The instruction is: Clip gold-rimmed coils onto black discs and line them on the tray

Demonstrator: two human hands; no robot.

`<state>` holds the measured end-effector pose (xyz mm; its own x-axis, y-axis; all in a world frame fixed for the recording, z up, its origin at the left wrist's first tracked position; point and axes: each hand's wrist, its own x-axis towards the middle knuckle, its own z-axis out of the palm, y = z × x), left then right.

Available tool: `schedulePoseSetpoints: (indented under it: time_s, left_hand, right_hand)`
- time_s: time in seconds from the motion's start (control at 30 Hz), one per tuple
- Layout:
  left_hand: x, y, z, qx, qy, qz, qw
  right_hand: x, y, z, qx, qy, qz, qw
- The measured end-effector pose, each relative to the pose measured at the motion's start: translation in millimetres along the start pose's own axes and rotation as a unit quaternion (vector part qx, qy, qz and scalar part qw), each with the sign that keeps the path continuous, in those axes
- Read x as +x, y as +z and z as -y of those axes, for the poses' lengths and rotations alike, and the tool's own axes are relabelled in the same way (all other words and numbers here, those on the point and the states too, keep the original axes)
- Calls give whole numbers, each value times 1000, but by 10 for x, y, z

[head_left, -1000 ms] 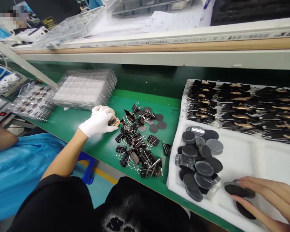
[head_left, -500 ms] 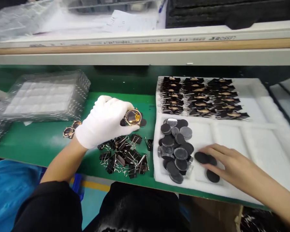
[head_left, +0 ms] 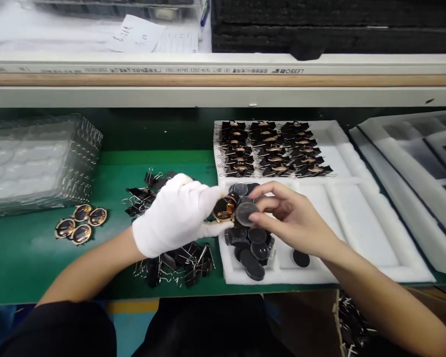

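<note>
My left hand [head_left: 180, 213], in a white glove, grips a gold-rimmed watch case [head_left: 224, 208] between thumb and fingers. Right beside it, my bare right hand [head_left: 288, 215] pinches a round dark disc [head_left: 247, 213] with a clear-looking face. Case and disc are very close; whether they touch I cannot tell. Beneath the hands, a pile of black and clear discs [head_left: 258, 250] lies in the white foam tray [head_left: 315, 276]. One black disc [head_left: 301, 258] sits apart in that tray. Black binder clips [head_left: 191, 265] are heaped below my left hand.
Several watch cases [head_left: 81, 233] lie on the green bench at left, near stacked clear plastic trays [head_left: 33, 168]. Clipped pieces [head_left: 271, 148] stand in rows at the foam tray's back. More trays [head_left: 412, 183] lean at right. A shelf edge [head_left: 223, 96] crosses above.
My right hand has lifted from the foam tray with a disc and moved left to the watch case. My left hand has brought the case rightward over the disc pile. The view has shifted right.
</note>
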<state>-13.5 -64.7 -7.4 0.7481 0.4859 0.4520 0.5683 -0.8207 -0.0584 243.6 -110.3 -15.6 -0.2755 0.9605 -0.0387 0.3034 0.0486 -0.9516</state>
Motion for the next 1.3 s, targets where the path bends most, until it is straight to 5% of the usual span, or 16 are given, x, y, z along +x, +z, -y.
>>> schedulePoseSetpoints:
  time_s: [0.23, 0.37, 0.57, 0.67, 0.83, 0.97, 1.17, 1.3]
  left_hand:
    - [31, 21, 55, 5, 43, 27, 999]
    - [44, -61, 140, -19, 47, 92, 994]
    - [-42, -342, 635, 62, -208, 166, 962]
    - [-93, -221, 779, 120, -209, 274, 931]
    - [-76, 128, 728, 131, -129, 330, 926]
    - [-55, 216, 722, 108, -141, 393, 902]
    - [-163, 177, 957, -48, -175, 387, 904]
    - [-184, 147, 1021, -40, -175, 355, 918]
  right_hand:
    - [302, 298, -13, -78, -59, 24, 995]
    - [296, 275, -50, 49, 8, 59, 997]
    - [247, 23, -199, 228, 82, -39, 969]
    - [259, -40, -270, 240, 101, -58, 964]
    - [292, -16, -297, 240, 123, -48, 962]
    - [307, 5, -296, 235, 119, -35, 964]
    - [300, 21, -302, 254, 120, -7, 960]
    - [296, 35, -323, 268, 129, -12, 955]
